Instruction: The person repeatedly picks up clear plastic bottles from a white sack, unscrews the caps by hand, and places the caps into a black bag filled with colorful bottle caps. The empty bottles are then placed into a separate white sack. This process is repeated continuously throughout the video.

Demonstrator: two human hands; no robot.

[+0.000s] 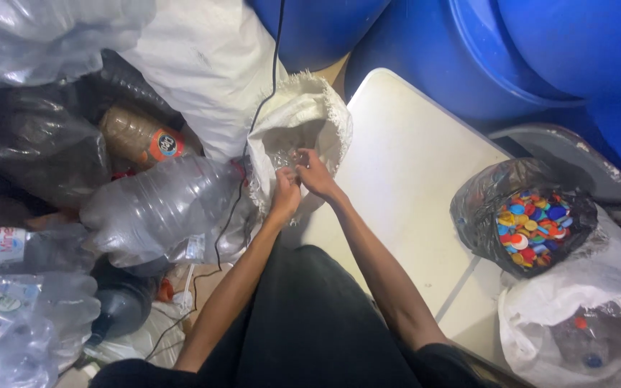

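Both of my hands meet at the mouth of a white woven sack [303, 108] lying on a white table [411, 165]. My left hand [285, 192] and my right hand [313, 172] are closed together on a small clear plastic bottle [287, 156], just inside the sack's opening. The bottle is mostly hidden by my fingers, and I cannot tell which hand holds which part of it.
A black bag full of coloured bottle caps [533, 226] sits at the table's right side. A white sack with bottles [583, 330] lies below it. Empty plastic bottles [159, 208] and bags pile up on the left. Blue barrels [512, 50] stand behind. A black cable [242, 172] runs past.
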